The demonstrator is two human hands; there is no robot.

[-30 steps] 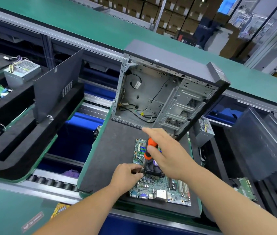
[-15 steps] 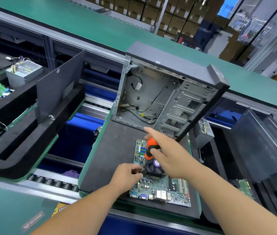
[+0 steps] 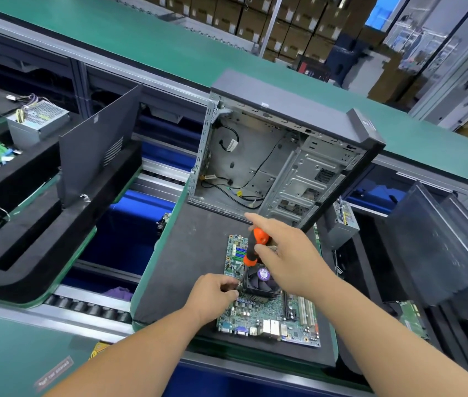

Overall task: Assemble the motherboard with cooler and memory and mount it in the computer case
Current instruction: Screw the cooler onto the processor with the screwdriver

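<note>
1. A green motherboard [image 3: 267, 316] is seen lying flat on a dark foam pad [image 3: 192, 253], with a black fan cooler [image 3: 261, 282] seated on it, a purple label at the hub
2. An orange-and-black screwdriver [image 3: 255, 246] is gripped by the right hand [image 3: 287, 253], index finger extended, its shaft pointed down at the cooler's corner
3. The left hand [image 3: 212, 296] is curled at the cooler's near-left corner; whether anything is pinched cannot be told
4. An open grey case [image 3: 278, 156] is stood just behind the board, loose black cables inside
5. Green conveyor benches [image 3: 141, 38] and stacked cartons [image 3: 298, 21] are shown beyond
6. The screwdriver tip is hidden behind the left fingers
</note>
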